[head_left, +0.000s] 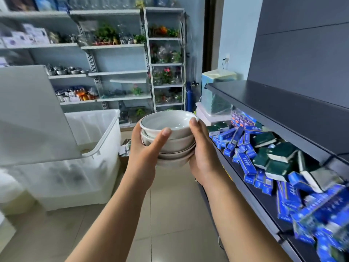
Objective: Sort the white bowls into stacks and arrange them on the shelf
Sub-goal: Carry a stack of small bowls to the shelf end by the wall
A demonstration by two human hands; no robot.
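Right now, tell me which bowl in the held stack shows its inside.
The top bowl, with the dark line round its rim. The right hand rests its thumb on that rim; the bowls nested beneath show only their outer walls.

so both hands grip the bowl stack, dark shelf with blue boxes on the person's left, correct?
Wrong side. The head view shows left hand and right hand gripping the bowl stack, but the dark shelf with blue boxes is on the person's right.

Blue boxes — white print blurred, no text legible anywhere
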